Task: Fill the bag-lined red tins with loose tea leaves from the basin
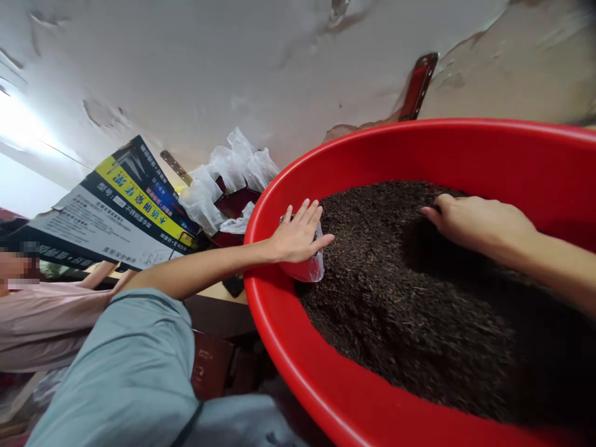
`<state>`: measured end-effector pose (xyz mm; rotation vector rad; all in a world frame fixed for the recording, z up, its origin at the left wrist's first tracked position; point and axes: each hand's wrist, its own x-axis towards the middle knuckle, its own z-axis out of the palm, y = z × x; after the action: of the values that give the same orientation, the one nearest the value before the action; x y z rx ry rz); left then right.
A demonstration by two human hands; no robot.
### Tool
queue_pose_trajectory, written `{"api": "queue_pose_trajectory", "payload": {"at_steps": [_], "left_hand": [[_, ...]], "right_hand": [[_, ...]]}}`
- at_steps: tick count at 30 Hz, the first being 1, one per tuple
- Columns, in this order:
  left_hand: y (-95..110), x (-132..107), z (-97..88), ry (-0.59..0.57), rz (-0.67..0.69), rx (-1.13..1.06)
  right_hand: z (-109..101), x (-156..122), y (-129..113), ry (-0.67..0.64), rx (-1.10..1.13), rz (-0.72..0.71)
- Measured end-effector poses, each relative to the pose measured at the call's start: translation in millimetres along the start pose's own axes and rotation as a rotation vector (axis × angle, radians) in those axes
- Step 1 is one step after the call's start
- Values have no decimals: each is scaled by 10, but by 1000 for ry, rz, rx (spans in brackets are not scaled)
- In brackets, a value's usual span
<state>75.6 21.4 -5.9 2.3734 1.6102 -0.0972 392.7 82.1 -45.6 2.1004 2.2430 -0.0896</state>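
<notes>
A large red plastic basin fills the right of the view, heaped with dark loose tea leaves. My left hand rests on a small clear plastic bag at the basin's left inner wall, fingers stretched over its top and holding it against the leaves. My right hand reaches in from the right and lies on the leaves, fingers curled down into them near the heap's top. Whether it grips any leaves is hidden.
Crumpled clear plastic bags and a printed cardboard box sit left of the basin against a peeling wall. Another person in a pink top sits at the far left. My grey-clad knee is below.
</notes>
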Motion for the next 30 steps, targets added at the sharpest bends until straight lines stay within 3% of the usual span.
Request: {"api": "queue_pose_trajectory", "payload": {"at_steps": [4,7,12,14,16,19,21,26,30], "left_hand": [[6,-14,-3,-11,-2,-3],[3,-19,46,21,10,-33],[-26,48,74,76,15,-199],[-69,73,24,79,-25,-396],[-144,62,-48,113,-52,-725],[-286,-39,-160,240,-68,-1263],[-364,-133,-213,310,-130,-1487],[-409,-236,-231,385,-294,-1752],[-357,-202,-195,408,-238,-1889]], "right_hand": [[-257,-151,-147,133,113,-58],[-442,-254,-341,289,354,-190],[-583,-342,-955,467,895,-356],[-591,-355,-1271,466,1164,-387],[-585,-345,-1569,429,1364,-446],[-552,-280,-1922,329,1477,-524],[-510,-210,-2089,291,1485,-531],[-380,-2,-2354,247,1502,-518],[-315,151,-2469,279,1518,-488]]}}
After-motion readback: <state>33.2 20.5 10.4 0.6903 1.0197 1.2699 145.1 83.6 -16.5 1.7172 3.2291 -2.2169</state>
